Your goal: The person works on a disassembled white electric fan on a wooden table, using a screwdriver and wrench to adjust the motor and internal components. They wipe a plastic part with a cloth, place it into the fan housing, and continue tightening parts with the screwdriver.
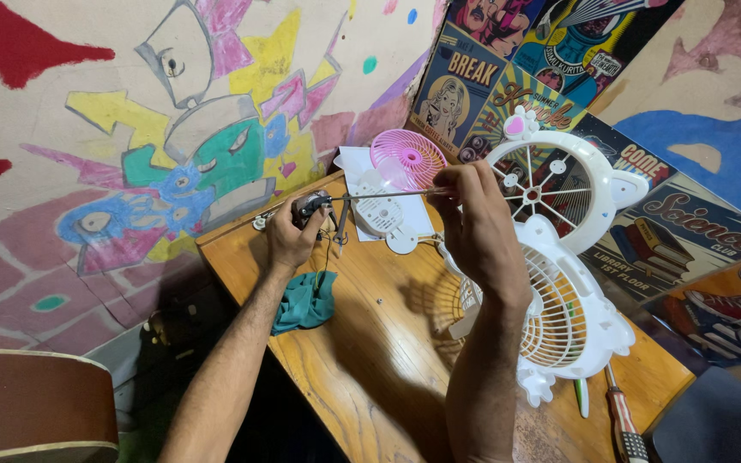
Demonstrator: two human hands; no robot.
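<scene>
Left hand [292, 231] closed around a small dark motor part [311, 206], held just above the tabletop [370, 360]. Right hand [472, 225] pinched shut on a thin metal rod [383, 195] that reaches across to the motor part; grip tight on both, fingers curled. Just behind the hands: a white fan base [381, 214] lying on white paper, with a pink fan grille [407, 159] leaning above it. To the right, a white fan housing [569, 321] with ribbed guard, and a round white guard [551, 184] propped upright against the wall. Colourful rectangular posters [645, 214] in blue, yellow and orange, overlapping along the right wall; painted mural [190, 163] in pink, yellow, teal and red on the left wall. Teal cloth [306, 302] draped at the left edge of the varnished wood; screwdriver [623, 424] near the right corner.
</scene>
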